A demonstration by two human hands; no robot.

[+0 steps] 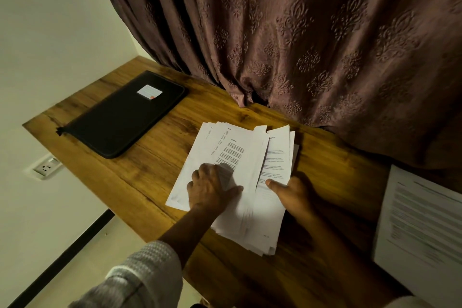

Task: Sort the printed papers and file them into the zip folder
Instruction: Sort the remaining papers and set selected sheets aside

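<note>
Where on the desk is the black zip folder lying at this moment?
In the head view, the black zip folder lies flat at the far left end of the wooden desk, near the wall corner. It is left of the paper pile and not touching it.

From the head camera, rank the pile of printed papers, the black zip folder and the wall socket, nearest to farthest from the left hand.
From the left hand:
1. The pile of printed papers: directly under the hand, touching it.
2. The black zip folder: lying flat at the far left of the table.
3. The wall socket: off the table, beyond its left edge.
</note>
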